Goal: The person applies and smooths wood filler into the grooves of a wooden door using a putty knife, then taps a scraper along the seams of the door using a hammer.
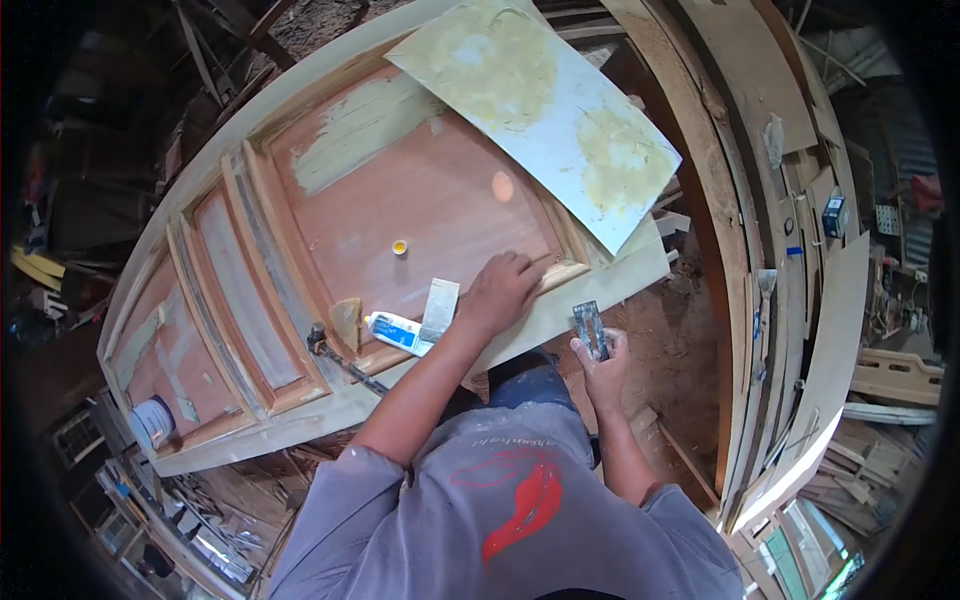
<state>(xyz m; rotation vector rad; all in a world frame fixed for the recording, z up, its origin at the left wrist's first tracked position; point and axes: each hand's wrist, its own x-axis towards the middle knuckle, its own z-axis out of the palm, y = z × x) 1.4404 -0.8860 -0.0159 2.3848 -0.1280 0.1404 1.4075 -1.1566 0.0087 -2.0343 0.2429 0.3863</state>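
Left hand on door, near side, grip can't be told | right hand clasping scraper | door left of scraper | risk: left forearm beside tube may knock it

We list one large wooden panelled piece, pale outer border, reddish recessed panels, raised dividing strips; smears of pale filler on the panels.

On it we count:
- One white board, blotched yellowish, laid aslant across the far right part and overhanging the edge.
- One small round cap, white with yellow inside, on the largest panel.
- One white-and-blue tube, near the near edge.
- One pale rectangular card or plate, touching the tube.
- One tan wedge-shaped piece, left of the tube.
- One dark long-handled tool, apparently a hammer, lying over the near border.
- One white-and-blue tub, at the near left corner.
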